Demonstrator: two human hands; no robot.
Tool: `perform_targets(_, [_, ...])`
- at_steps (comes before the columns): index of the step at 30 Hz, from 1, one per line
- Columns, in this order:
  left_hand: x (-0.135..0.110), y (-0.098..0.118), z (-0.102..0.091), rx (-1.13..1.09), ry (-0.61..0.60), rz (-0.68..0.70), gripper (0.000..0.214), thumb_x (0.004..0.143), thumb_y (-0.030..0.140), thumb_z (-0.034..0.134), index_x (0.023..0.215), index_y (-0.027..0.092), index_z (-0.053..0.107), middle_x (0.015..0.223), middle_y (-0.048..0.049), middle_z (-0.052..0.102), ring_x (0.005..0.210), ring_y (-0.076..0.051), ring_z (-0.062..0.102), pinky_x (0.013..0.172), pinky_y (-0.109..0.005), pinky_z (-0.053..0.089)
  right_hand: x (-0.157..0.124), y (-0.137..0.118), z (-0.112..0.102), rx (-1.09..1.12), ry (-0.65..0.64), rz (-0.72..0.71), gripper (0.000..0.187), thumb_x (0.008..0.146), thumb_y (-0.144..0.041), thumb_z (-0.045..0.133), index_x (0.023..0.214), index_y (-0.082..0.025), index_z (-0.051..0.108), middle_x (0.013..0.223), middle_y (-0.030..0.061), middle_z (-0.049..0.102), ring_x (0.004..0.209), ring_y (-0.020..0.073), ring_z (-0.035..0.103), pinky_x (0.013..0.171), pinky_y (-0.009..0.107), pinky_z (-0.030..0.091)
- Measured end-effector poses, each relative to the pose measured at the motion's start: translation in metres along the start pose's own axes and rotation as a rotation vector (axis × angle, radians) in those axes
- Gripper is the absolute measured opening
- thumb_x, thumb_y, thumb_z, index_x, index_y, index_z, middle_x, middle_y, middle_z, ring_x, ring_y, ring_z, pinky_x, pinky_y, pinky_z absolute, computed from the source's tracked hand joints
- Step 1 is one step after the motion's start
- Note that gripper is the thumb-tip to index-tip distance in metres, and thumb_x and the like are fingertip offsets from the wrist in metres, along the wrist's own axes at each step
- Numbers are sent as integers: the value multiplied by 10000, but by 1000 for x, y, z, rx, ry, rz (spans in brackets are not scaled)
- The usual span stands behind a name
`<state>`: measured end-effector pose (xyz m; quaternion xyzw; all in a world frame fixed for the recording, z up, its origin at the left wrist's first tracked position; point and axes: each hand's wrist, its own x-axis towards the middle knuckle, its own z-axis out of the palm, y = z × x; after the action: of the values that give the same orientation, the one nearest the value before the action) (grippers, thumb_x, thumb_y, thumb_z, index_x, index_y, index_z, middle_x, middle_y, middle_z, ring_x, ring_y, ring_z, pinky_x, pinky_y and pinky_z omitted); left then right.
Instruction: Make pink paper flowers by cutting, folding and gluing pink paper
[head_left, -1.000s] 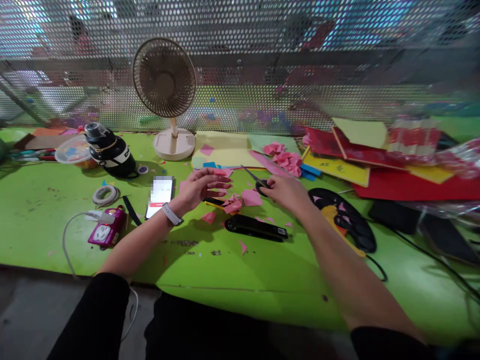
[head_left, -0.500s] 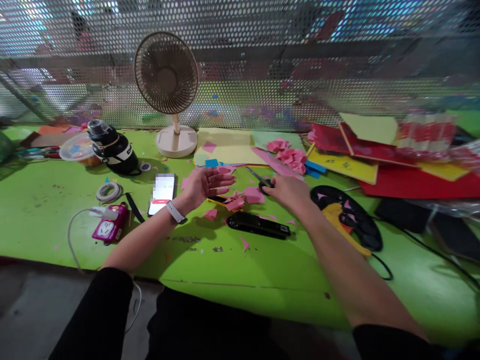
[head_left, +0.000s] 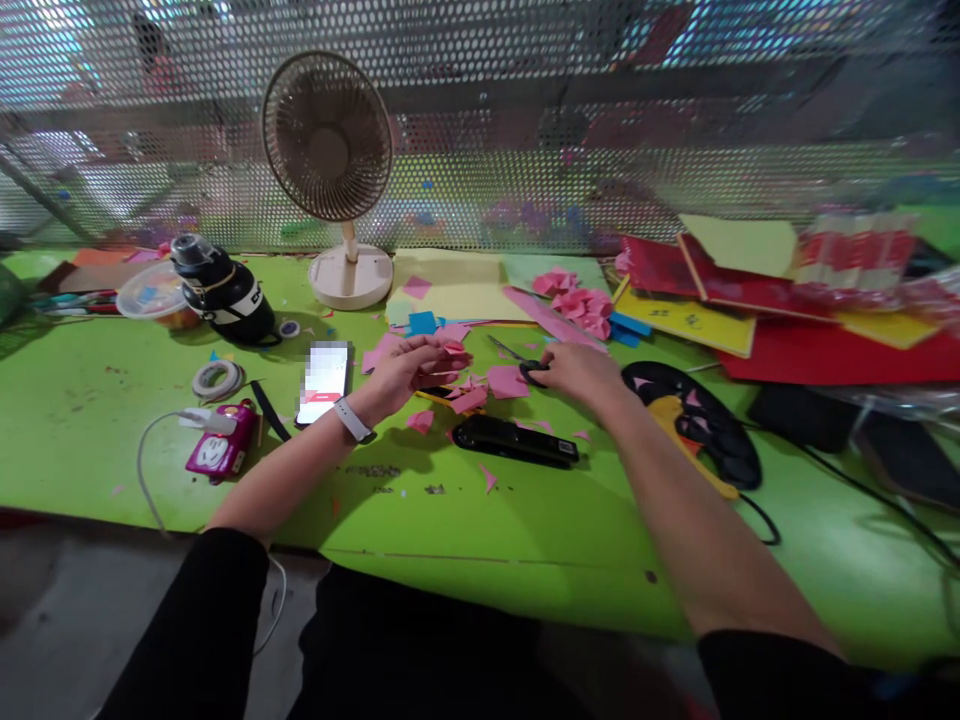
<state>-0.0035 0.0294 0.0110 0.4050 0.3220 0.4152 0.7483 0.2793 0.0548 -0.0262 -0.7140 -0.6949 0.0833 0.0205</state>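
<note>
My left hand (head_left: 412, 370), wearing a wristwatch (head_left: 354, 420), is held over the paper scraps at mid-table. Its fingers are bent round a small pink piece of paper (head_left: 454, 348). A pair of black-handled scissors (head_left: 531, 370) is in my right hand (head_left: 574, 372), its blades pointing up and left toward the pink strip. Between and below the hands lie pink paper pieces (head_left: 508, 381) and smaller scraps (head_left: 420, 421). A black stapler (head_left: 516, 441) rests just in front of them. Crumpled pink paper flowers (head_left: 581, 305) sit beyond my right hand.
A fan (head_left: 350, 276) stands at the back before a perforated metal screen. At left are a black bottle (head_left: 229, 300), a phone (head_left: 326, 375), a tape roll (head_left: 217, 380) and a purple power strip (head_left: 223, 450) with a cable. Red and yellow sheets (head_left: 679, 320) pile up at right.
My left hand's fingers have gone from outstretched to bent, with a pink piece of paper now in them. The right hand keeps the scissors in nearly the same place.
</note>
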Motion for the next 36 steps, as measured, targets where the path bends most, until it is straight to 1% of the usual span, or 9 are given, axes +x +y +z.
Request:
perform_targets(4, [1, -2, 2, -24, -11, -35, 81, 794, 174, 626, 862, 138, 650, 948, -109, 783, 916, -194, 755, 822, -312, 580, 1, 6, -4, 31, -49, -30, 218, 755, -397, 738, 834, -195, 726, 857, 100, 739, 770, 260, 648, 576, 311, 378])
perform_targets(6, [1, -2, 2, -21, -21, -48, 138, 796, 203, 588, 889, 136, 665, 982, -116, 781, 968, -207, 747, 849, -332, 574, -5, 1, -12, 84, 7, -46, 171, 785, -354, 704, 830, -192, 731, 854, 107, 740, 777, 264, 650, 603, 321, 400])
perform_targets(9, [-1, -5, 5, -4, -33, -65, 243, 827, 266, 540, 945, 117, 692, 1004, -137, 776, 1024, -231, 732, 915, -382, 559, -26, -23, -29, 363, 169, -169, 179, 837, -318, 616, 909, -200, 731, 913, 91, 743, 792, 238, 652, 660, 329, 450])
perform_targets(12, [-4, -10, 9, 11, -28, -82, 221, 834, 260, 584, 951, 114, 702, 975, -134, 775, 1009, -241, 733, 958, -417, 546, -53, -53, -43, 734, 101, -309, 267, 847, -401, 597, 981, -198, 707, 865, 73, 724, 695, 193, 624, 634, 320, 480])
perform_targets(14, [-5, -13, 12, 23, -18, -77, 156, 827, 229, 642, 924, 122, 700, 913, -118, 773, 946, -231, 744, 948, -420, 554, -68, -68, -49, 841, 89, -364, 265, 825, -391, 598, 963, -188, 698, 848, 69, 710, 667, 174, 599, 624, 314, 483])
perform_targets(17, [-7, -16, 15, 41, -20, -57, 79, 817, 182, 689, 871, 124, 692, 846, -89, 760, 844, -204, 750, 911, -412, 571, -79, -77, -54, 843, 80, -446, 255, 791, -322, 595, 971, -175, 699, 840, 64, 687, 641, 151, 569, 610, 303, 467])
perform_targets(20, [-8, -16, 17, 37, -32, -40, 88, 828, 196, 689, 878, 125, 702, 873, -88, 762, 847, -197, 749, 916, -412, 572, -80, -76, -55, 819, 82, -508, 266, 770, -278, 588, 988, -178, 702, 890, 68, 678, 662, 150, 568, 619, 304, 469])
perform_targets(29, [-8, -20, 17, 27, -86, -62, 197, 815, 294, 681, 904, 121, 708, 895, -123, 777, 837, -227, 756, 886, -412, 581, -77, -76, -52, 777, 116, -508, 206, 784, -350, 648, 895, -180, 685, 765, 45, 641, 625, 149, 541, 587, 305, 450])
perform_targets(36, [-9, -22, 16, 27, -109, -41, 187, 780, 251, 746, 883, 127, 651, 861, -80, 766, 826, -210, 757, 913, -429, 571, -73, -79, -40, 787, 291, -565, 207, 876, -391, 661, 810, -198, 699, 759, 33, 643, 589, 128, 530, 549, 288, 437])
